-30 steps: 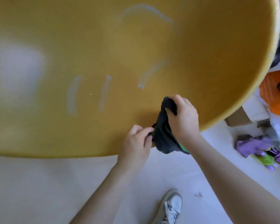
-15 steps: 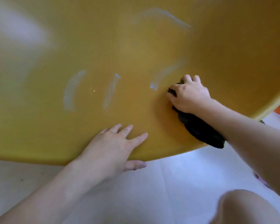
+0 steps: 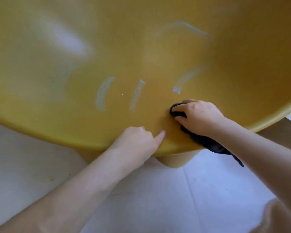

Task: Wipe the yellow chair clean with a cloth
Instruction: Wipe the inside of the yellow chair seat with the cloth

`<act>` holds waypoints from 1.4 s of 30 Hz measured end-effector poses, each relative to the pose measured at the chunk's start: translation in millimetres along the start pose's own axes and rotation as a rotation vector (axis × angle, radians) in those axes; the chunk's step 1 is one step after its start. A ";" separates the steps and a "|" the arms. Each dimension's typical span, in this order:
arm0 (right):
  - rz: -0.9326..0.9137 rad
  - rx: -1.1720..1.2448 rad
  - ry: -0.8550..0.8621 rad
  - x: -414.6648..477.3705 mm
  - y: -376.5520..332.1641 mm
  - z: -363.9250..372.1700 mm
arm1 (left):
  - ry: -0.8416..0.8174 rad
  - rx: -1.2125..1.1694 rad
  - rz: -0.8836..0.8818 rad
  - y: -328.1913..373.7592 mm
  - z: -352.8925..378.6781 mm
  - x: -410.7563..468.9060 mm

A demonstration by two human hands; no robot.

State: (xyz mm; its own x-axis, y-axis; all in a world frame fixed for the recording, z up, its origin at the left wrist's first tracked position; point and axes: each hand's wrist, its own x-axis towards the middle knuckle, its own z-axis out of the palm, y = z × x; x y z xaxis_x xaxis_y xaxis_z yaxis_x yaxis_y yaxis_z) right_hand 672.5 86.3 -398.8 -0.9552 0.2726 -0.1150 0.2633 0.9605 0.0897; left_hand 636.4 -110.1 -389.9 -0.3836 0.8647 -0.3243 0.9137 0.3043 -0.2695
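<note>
Head view: the right hand [image 3: 200, 116] presses a bunched dark cloth [image 3: 208, 143], soft and limp, onto the yellow chair [image 3: 107, 47] near its front rim; its tail hangs over the edge. The left hand [image 3: 138, 142], loosely curled and holding nothing, braces the rim. The seat looks hard, smooth and probably slippery, with pale streaks [image 3: 137, 95]; below is pale floor [image 3: 158, 199].

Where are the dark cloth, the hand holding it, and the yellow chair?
dark cloth [image 3: 212, 145]: head view, trailing end.
right hand [image 3: 198, 115]: head view, back of hand.
yellow chair [image 3: 57, 115]: head view, bare seat.
</note>
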 end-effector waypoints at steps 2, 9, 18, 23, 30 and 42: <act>-0.195 0.119 0.032 -17.8 -27.9 3.3 | 0.014 0.006 0.004 2.2 -1.6 -9.9; -0.058 -0.006 -0.032 -5.5 25.7 4.0 | 0.027 -0.520 -0.050 -23.7 9.9 -21.6; -0.111 0.073 -0.070 -8.7 -7.0 15.2 | 0.078 -0.509 -0.043 -0.5 12.6 46.7; 0.183 -0.121 0.031 46.8 76.9 -2.1 | 0.017 -0.528 -0.031 -2.3 13.9 42.9; -0.127 0.060 0.089 46.3 -23.2 31.9 | 0.070 -0.528 -0.029 -7.6 11.7 41.0; -0.094 0.050 0.047 40.2 8.2 20.8 | 0.095 -0.551 -0.033 -10.8 11.1 38.4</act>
State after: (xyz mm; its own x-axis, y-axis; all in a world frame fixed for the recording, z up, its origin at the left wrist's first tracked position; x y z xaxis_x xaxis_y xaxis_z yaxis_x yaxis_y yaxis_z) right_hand 639.1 106.3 -423.2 -0.9811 0.1790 -0.0736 0.1771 0.9837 0.0310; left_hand 610.3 -84.6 -409.5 -0.4231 0.8754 -0.2340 0.8461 0.4740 0.2436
